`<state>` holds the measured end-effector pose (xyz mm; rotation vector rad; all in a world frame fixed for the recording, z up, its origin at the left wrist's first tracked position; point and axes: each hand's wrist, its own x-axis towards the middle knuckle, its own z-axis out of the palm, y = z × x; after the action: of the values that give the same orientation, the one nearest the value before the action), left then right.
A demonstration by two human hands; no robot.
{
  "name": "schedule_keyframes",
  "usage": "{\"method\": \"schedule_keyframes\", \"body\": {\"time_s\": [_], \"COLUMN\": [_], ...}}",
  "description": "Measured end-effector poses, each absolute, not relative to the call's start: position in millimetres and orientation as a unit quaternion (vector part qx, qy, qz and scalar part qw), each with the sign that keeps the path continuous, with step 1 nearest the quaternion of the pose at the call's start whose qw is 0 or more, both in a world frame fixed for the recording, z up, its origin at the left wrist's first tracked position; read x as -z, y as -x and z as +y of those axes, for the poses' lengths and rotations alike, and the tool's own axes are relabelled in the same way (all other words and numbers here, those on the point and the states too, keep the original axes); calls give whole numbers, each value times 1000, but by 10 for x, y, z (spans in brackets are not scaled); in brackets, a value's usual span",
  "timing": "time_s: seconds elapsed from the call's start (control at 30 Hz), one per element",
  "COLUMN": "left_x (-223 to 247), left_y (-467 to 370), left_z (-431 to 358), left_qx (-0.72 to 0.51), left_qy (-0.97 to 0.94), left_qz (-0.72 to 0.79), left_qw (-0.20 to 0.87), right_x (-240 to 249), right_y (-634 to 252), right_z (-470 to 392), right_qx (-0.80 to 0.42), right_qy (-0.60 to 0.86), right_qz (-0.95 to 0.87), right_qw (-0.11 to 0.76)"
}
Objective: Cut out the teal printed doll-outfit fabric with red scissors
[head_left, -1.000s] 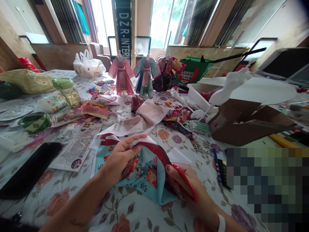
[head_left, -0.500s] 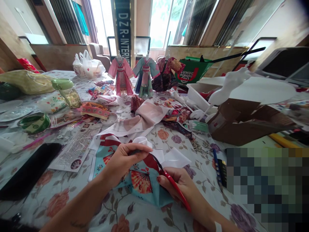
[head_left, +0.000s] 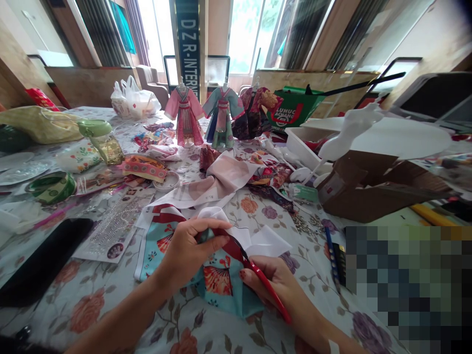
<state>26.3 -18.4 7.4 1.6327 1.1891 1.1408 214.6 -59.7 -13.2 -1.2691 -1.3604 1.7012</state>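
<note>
My left hand (head_left: pixel 197 246) pinches the upper edge of a light blue fabric (head_left: pixel 247 297) printed with red fans and a dark red band. In my right hand (head_left: pixel 276 275) is a pair of red-handled scissors (head_left: pixel 271 290), its dark blades pointing up and left at the fabric's edge beside my left fingers. How far the blades are apart is hard to see. White cloth (head_left: pixel 214 212) curls up just behind my left hand, and a loose white scrap (head_left: pixel 269 241) lies right of the blades. More of the printed fabric spreads on the table to the left.
A black phone-like slab (head_left: pixel 44 265) and a sheet of stick-on beads (head_left: pixel 110 236) lie left. Three small dressed mannequins, one in pink (head_left: pixel 184 115), stand behind. At right are a cardboard box (head_left: pixel 354 191), a bare white mannequin (head_left: pixel 348 130) and a blue pen (head_left: pixel 331 250).
My left fingers have shifted slightly along the fabric edge, and the fabric under them has moved a little. The scissors stay at about the same place in my right hand.
</note>
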Motion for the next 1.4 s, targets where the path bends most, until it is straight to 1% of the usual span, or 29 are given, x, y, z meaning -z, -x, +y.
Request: {"method": "schedule_keyframes", "body": {"time_s": [0.27,0.97,1.4], "left_x": [-52,-106,-40], "left_y": [-282,-343,-354], "left_z": [-220,-293,-284], "left_qx": [-460,-464,-465], "left_qy": [-630,-610,-594], "left_qz": [466,469,473], "left_qw": [417,440,455], "right_x": [100,90,89], "right_y": [-2157,-2140,-2120], "right_z": [-591,-620,-639], "right_qx": [-647,-653,-653], "right_qy": [452,461,465], "right_qz": [-532,-517,-503], "right_qw": [309,306,321]}}
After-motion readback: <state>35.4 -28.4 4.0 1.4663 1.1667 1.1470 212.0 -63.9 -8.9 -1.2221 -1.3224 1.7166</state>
